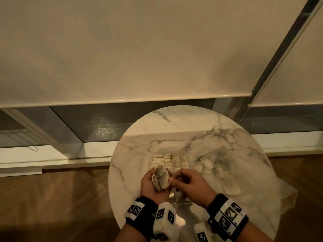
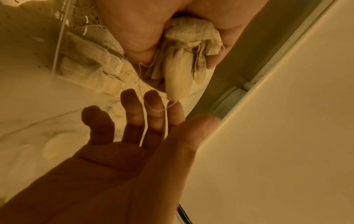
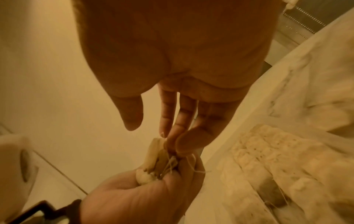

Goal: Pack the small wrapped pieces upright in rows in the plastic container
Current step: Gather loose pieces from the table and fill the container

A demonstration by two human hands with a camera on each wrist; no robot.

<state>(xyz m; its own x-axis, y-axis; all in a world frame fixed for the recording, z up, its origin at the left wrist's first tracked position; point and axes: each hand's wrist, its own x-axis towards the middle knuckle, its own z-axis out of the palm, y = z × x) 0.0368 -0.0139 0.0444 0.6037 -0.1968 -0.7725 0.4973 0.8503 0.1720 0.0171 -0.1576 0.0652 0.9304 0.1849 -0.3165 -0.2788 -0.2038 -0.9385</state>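
A round marble worktop (image 1: 174,130) stood before a drawn roller blind (image 1: 139,49) and wooden floor. We kept both hands close together at its near edge, just short of the clear plastic container (image 2: 59,37), so each piece travelled only a short way.

Our left hand (image 1: 151,185) was curled round a small bunch of tea bags (image 1: 161,179), a ready supply held clear of the worktop, their threads trailing. Our right hand (image 1: 187,183) met it with fingertips (image 3: 180,144) pinching at the top of one bag; we judged it was being drawn from the bunch, the other fingers fairly straight to stay clear of the strings.

Beyond the hands, packed tea bags (image 1: 170,161) stood on edge in several rows inside the container, pressed against one another so they stayed upright. To the right of our right hand lay a loose heap of tea bags (image 1: 207,165) on a crumpled clear plastic bag (image 1: 262,180), within easy reach. We judged the job well along but unfinished.
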